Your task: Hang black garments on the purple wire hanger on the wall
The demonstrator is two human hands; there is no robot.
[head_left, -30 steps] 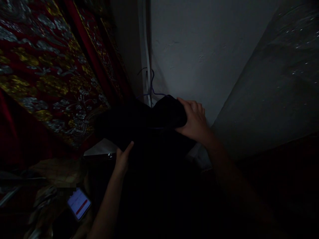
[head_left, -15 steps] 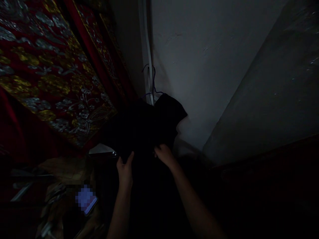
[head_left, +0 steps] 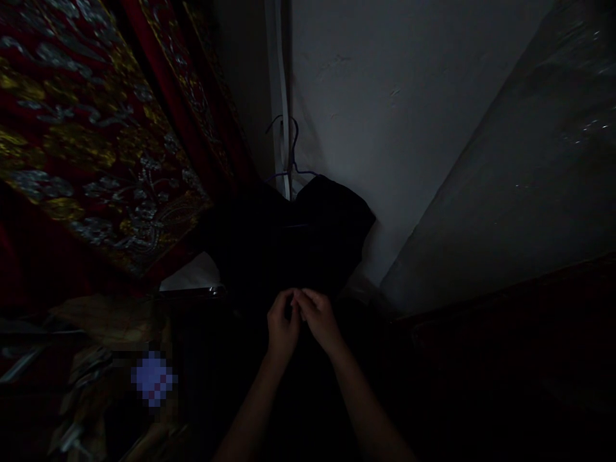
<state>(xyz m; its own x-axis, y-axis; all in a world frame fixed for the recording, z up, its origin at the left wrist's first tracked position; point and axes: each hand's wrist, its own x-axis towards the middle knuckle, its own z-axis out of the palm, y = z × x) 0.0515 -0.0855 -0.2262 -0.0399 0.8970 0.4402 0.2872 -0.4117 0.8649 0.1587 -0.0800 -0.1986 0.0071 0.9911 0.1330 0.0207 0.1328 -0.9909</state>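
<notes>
The grip of two hands, left (head_left: 283, 324) and right (head_left: 317, 316), pinches together before one black garment (head_left: 308, 250).

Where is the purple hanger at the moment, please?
In the head view, the hanger is upper centre, against the pale strip, above the dark garment.

Garment (head_left: 312, 237) on hanger (head_left: 296, 144)

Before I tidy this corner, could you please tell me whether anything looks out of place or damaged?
Small scuff-like marks show on the pale wall, above and right of the black garment, so the wall looks slightly worn. The garment hangs normally from its hanger; the gloom may hide finer damage.
</notes>
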